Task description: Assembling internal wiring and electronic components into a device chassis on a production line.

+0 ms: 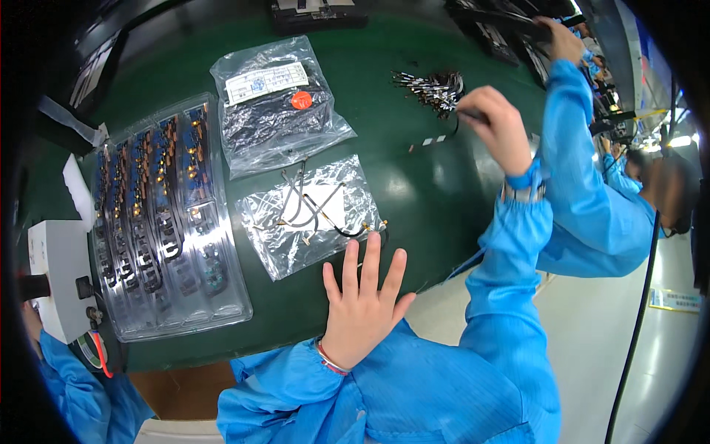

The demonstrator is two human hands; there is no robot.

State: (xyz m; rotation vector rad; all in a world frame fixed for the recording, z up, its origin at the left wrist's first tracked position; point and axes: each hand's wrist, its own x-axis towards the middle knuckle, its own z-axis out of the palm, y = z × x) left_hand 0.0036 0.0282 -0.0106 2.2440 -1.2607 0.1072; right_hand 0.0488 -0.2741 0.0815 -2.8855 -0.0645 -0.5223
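Two bare hands of yours are out over the green counter [414, 200], well apart from each other. Your right hand [500, 127] dips at the right edge of a heap of short dark leads [436, 90] with pale ends; its thumb and index finger come close together around something dark, but whether that grip is clamped on a lead cannot be told from this angle. Your left hand [366, 296] is fanned out, fingers apart and holding nothing, just beside the lower right corner of a clear plastic bag [277, 257]; loose black cables [345, 233] with gold connectors lie across it, some ends near your fingertips. The step in hand looks like singling out a lead at the heap. From there, the next move seems to call for a light pinch on one strand, drawn off without dragging its neighbours or brushing the small pale tabs [427, 140] nearer you. To the left lie a labelled bag of dark parts [274, 122] and a clear blister tray [177, 322] of cabled assemblies; a co-worker's hand [566, 44] reaches in at upper right.
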